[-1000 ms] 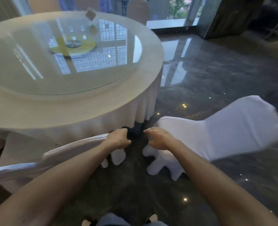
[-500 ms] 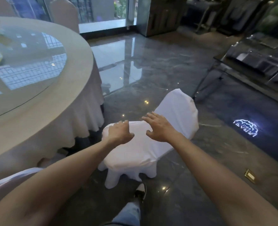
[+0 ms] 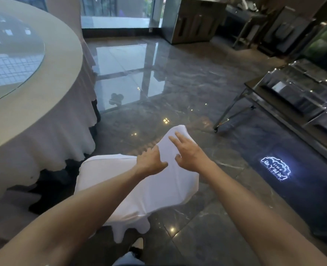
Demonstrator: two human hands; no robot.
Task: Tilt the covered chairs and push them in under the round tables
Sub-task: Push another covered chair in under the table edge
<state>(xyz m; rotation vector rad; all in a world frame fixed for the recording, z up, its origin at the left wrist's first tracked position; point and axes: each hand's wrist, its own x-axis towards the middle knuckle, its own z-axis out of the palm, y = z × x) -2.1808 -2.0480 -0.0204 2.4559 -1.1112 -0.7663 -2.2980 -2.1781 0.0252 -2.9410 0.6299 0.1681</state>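
Note:
A chair in a white cover [image 3: 155, 191] stands in front of me on the dark floor, just right of the round table [image 3: 49, 96] with its white skirted cloth and glass top. Its backrest points away from the table, to the upper right. My left hand [image 3: 151, 162] rests on the backrest where it meets the seat, fingers spread. My right hand [image 3: 187, 150] lies flat higher on the backrest, fingers apart. Neither hand clasps the cloth. The chair's legs are hidden by the cover.
Another covered chair [image 3: 72, 14] stands behind the table at the window. A metal-framed trolley [image 3: 285, 104] with dark trays stands at the right. A wooden cabinet [image 3: 193, 20] is at the back. A projected light logo [image 3: 276, 169] shines on the polished floor.
My view has swung right, away from the first chair at the left. Both hands left the two chairs' edges and moved onto the right-hand chair, from seat up to backrest.

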